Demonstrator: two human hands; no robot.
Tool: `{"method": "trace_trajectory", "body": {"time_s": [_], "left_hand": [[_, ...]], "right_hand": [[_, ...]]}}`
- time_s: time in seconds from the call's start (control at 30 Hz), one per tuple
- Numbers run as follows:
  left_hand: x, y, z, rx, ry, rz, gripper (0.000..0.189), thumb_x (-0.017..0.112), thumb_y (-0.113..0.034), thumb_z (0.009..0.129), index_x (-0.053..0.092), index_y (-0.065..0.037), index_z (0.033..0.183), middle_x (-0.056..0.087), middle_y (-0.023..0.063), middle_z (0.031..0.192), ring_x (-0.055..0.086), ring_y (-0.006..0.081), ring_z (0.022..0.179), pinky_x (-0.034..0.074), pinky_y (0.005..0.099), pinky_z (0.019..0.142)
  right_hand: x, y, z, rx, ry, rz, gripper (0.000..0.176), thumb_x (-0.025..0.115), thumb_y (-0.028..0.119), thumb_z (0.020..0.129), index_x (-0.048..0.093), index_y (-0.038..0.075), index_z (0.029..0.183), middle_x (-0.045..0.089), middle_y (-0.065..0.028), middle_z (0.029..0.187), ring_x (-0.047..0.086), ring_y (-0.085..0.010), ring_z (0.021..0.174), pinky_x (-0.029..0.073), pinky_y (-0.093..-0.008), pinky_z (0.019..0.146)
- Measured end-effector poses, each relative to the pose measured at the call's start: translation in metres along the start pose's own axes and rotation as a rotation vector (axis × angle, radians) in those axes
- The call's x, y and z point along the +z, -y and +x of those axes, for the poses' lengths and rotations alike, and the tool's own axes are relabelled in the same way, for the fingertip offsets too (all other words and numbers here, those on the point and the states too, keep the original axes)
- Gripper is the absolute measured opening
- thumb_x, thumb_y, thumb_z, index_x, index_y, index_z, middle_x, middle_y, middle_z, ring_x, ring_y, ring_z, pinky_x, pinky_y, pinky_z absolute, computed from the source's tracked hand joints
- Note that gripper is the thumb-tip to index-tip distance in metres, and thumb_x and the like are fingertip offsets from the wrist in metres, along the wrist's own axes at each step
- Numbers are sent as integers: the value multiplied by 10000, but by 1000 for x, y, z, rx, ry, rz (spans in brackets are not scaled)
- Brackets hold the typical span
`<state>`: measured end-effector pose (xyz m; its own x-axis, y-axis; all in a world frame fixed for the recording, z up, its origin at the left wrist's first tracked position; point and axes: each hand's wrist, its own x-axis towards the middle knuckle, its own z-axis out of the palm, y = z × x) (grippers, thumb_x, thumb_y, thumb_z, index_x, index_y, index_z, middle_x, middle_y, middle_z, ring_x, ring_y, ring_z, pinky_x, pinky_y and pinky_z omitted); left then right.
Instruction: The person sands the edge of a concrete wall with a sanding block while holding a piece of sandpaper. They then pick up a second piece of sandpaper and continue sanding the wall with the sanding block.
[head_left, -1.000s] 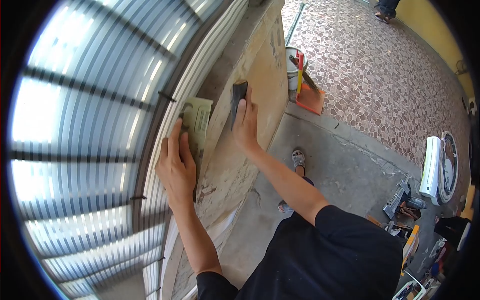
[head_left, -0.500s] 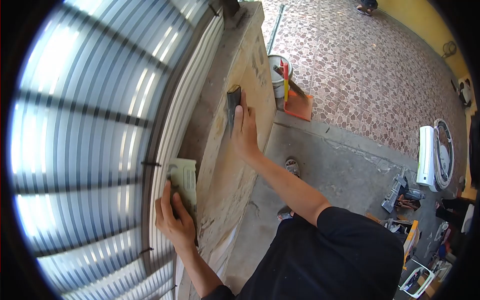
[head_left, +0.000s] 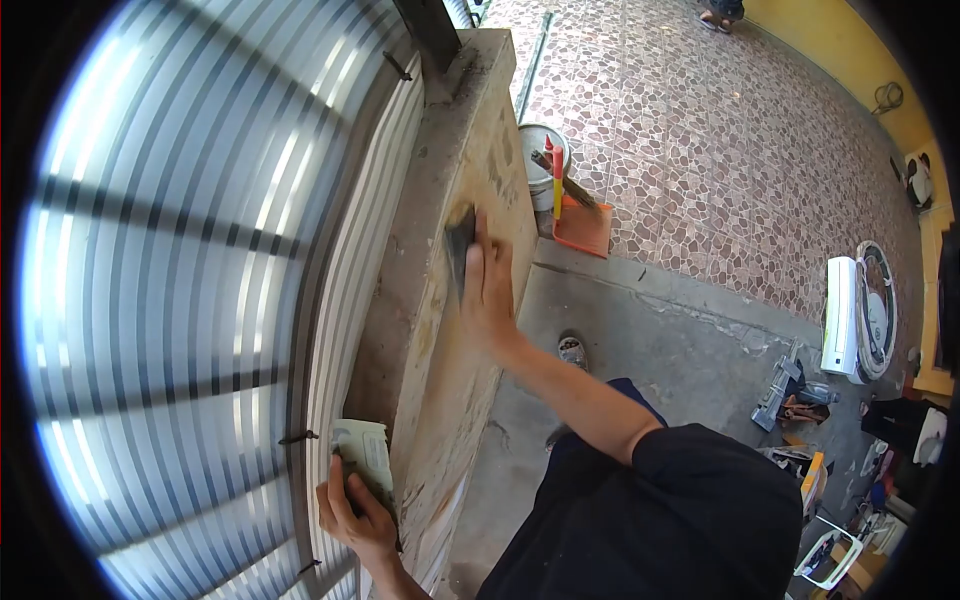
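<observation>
My right hand [head_left: 490, 290] is closed around a dark, block-shaped tool [head_left: 461, 245], pressed against the tan, stained side of a low wall [head_left: 440, 370]. Its fingers are slightly blurred, and the tool's exact kind does not show. Lower down, my left hand [head_left: 358, 515] grips a pale green, flat piece with faint printing [head_left: 362, 450]. That piece is by the wall's top ledge, beside the corrugated sheeting; its lower part is hidden by my fingers.
Corrugated translucent sheeting [head_left: 190, 290] rises on the left. Past the wall stand a bucket [head_left: 538, 137] and an orange dustpan [head_left: 583, 232] with a brush. A white air-conditioner unit [head_left: 838, 315], coiled tubing [head_left: 880, 310] and assorted tools lie right. Another person's feet [head_left: 715, 22] show at the top.
My right hand has moved down along the wall's side with the dark tool. My left hand and the pale green piece sit lower in view. The camera view has shifted somewhat.
</observation>
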<state>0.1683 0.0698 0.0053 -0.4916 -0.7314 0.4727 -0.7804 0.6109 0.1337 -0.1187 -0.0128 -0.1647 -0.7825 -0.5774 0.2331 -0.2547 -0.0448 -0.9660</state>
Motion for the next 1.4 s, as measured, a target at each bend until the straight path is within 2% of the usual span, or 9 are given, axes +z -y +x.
{"method": "trace_trajectory", "body": {"time_s": [0.2, 0.4, 0.57, 0.67, 0.73, 1.1, 1.2, 1.3, 1.4], "left_hand": [[-3, -3, 0, -70, 54, -26, 325, 603, 11, 1050, 649, 40, 1371, 719, 218, 1044, 655, 364, 811, 503, 466, 699], [1, -4, 7, 15, -28, -44, 321, 602, 2, 1050, 668, 24, 1364, 698, 193, 946, 647, 357, 721, 477, 468, 605], [0, -9, 8, 14, -81, -65, 322, 626, -38, 1063, 690, -49, 1379, 667, 175, 906, 648, 342, 691, 490, 455, 590], [-1, -10, 6, 49, -102, -18, 337, 631, -56, 1069, 680, -71, 1403, 654, 164, 897, 640, 332, 676, 488, 437, 576], [-5, -13, 6, 71, -115, 11, 356, 645, -78, 1069, 672, -96, 1423, 644, 146, 893, 633, 319, 662, 478, 425, 560], [15, -92, 95, 179, -169, -42, 300, 629, -184, 1088, 672, -109, 1374, 676, 133, 958, 683, 325, 687, 520, 431, 579], [32, -104, 129, 143, -105, -36, 304, 589, -241, 1107, 663, -111, 1372, 686, 129, 975, 699, 334, 700, 537, 435, 586], [59, -109, 155, 129, -60, -48, 330, 611, -219, 1096, 640, -113, 1408, 695, 151, 1040, 699, 359, 748, 537, 448, 628], [84, -114, 180, 148, -59, 7, 339, 616, -229, 1094, 634, -120, 1415, 690, 139, 1029, 701, 352, 746, 543, 441, 620]], "right_hand": [[-3, -11, 148, -22, -164, 4, 602, 317, 432, 1192, 283, 159, 1727, 552, -276, 1161, 580, -433, 1074, 467, -455, 1020], [3, -12, 26, -89, -99, 63, 580, 341, 368, 1191, 311, 109, 1710, 516, -271, 1597, 614, -449, 1279, 452, -466, 1105], [-44, -16, 58, 142, 139, -6, 686, 347, 537, 1162, 364, 93, 1685, 681, -281, 1396, 680, -476, 1221, 496, -497, 1058], [-70, -56, 108, 235, 204, 79, 698, 356, 641, 1130, 535, 140, 1583, 774, -215, 1074, 744, -398, 868, 563, -477, 854], [-107, -26, 110, 538, 485, 981, 655, 367, 698, 1111, 634, 140, 1323, 564, -34, 832, 511, -184, 638, 459, -364, 612], [-154, 45, 68, 613, 907, 1643, 622, 340, 588, 1147, 498, 184, 1593, 468, -2, 770, 417, -154, 655, 389, -345, 687], [-156, 42, 75, 637, 909, 1655, 605, 349, 622, 1136, 563, 192, 1503, 458, 7, 761, 432, -155, 646, 397, -350, 681], [-145, 9, 91, 592, 661, 965, 499, 477, 665, 1097, 593, 213, 1274, 481, 20, 800, 473, -132, 643, 388, -295, 605], [-133, -4, 102, 526, 232, 765, 550, 514, 642, 1096, 536, 226, 1455, 500, 20, 876, 435, -101, 629, 361, -265, 573]]}}
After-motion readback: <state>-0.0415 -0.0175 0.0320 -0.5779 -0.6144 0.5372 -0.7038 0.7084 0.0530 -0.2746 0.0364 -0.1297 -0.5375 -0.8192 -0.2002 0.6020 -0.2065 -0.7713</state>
